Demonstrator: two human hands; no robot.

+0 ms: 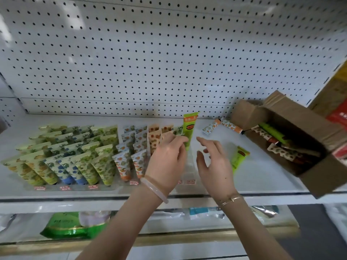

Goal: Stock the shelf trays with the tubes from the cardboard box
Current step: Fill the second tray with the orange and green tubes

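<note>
The job looks well underway but not finished. On the white shelf (253,177), the clear trays (71,187) on the left are already packed with rows of upright tubes: the green and blue leafy ones (62,156) fill the left block, and the orange-patterned ones (131,158) stand in the lanes next to them.

The left hand (167,160) grips a bright green tube (189,128) by its lower end and holds it upright at the right edge of the stocked rows, where a lane appears mostly unfilled. I judge it is being seated there as the first of its kind. The right hand (214,162) is open, fingers spread and holding nothing, just beside the left.

Plenty is left. A second green tube (239,158) lies flat on the shelf to the right of the hands, and two orange-patterned tubes (221,126) lie loose farther back, near the cardboard box (293,117). The box sits open at the right end of the shelf, tilted toward me, with several more tubes (276,141) jumbled inside. How many are buried deeper I cannot tell.
</note>
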